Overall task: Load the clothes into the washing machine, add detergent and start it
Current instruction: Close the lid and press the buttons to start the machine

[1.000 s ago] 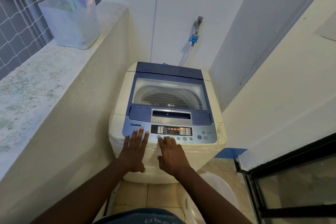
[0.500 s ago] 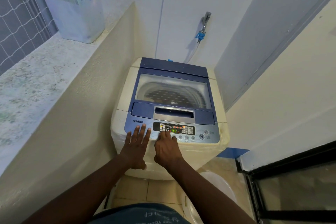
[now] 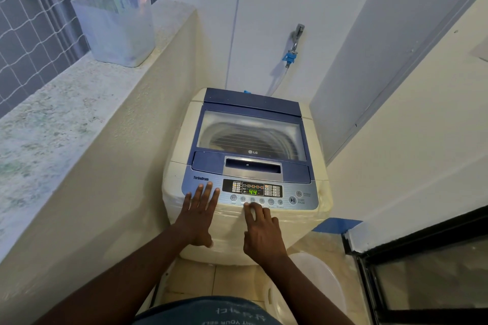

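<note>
A cream and blue top-loading washing machine (image 3: 179, 177) stands in a narrow corner with its glass lid (image 3: 250, 134) closed. Its control panel (image 3: 266, 192) is lit and the display shows a green 44. My left hand (image 3: 198, 216) lies flat, fingers spread, on the panel's left end and the front edge. My right hand (image 3: 261, 229) rests over the front edge with its fingertips at the lower row of buttons, holding nothing. The drum shows dimly through the lid; I cannot make out clothes inside.
A stone ledge (image 3: 58, 119) runs along the left with a translucent plastic tub (image 3: 116, 29) on it, netting behind. A tap with a blue hose fitting (image 3: 290, 57) is on the back wall. A white basket (image 3: 317, 285) sits on the floor at right, beside a dark-framed glass door (image 3: 427, 272).
The display has lit up with a green 44. My right hand has slid back toward the front edge, fingertips now at the lower buttons. My left hand has stayed in place.
</note>
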